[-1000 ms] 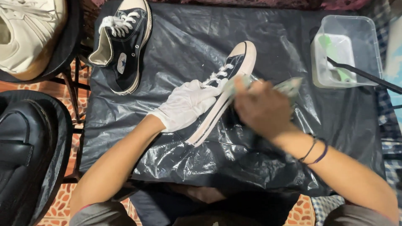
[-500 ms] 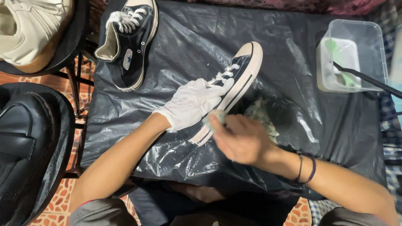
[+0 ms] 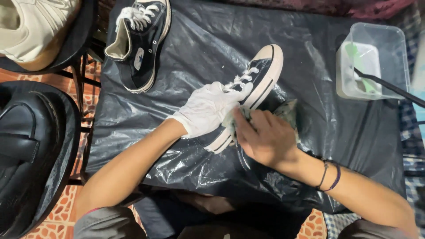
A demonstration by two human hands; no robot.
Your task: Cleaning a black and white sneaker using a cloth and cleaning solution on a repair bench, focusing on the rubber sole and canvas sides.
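Observation:
A dark high-top sneaker (image 3: 261, 73) with a white toe cap and white laces lies on black plastic sheeting (image 3: 199, 48) spread over a table. My left hand (image 3: 208, 108), in a white glove, grips the shoe from above around its middle. My right hand (image 3: 265, 137), bare with thin bracelets at the wrist, presses a pale crumpled cloth (image 3: 287, 110) against the white sole edge on the shoe's right side. The heel end of the shoe is hidden under my hands.
The matching dark sneaker (image 3: 139, 42) lies at the sheet's far left. A clear plastic tub (image 3: 374, 62) with a green item and a dark handle stands at the right. A cream shoe (image 3: 31, 26) and a black shoe (image 3: 24, 141) rest on stools to the left.
My right hand with the cloth has slid from beside the shoe's toe end down along the sole edge toward the heel. The gloved left hand has kept its grip.

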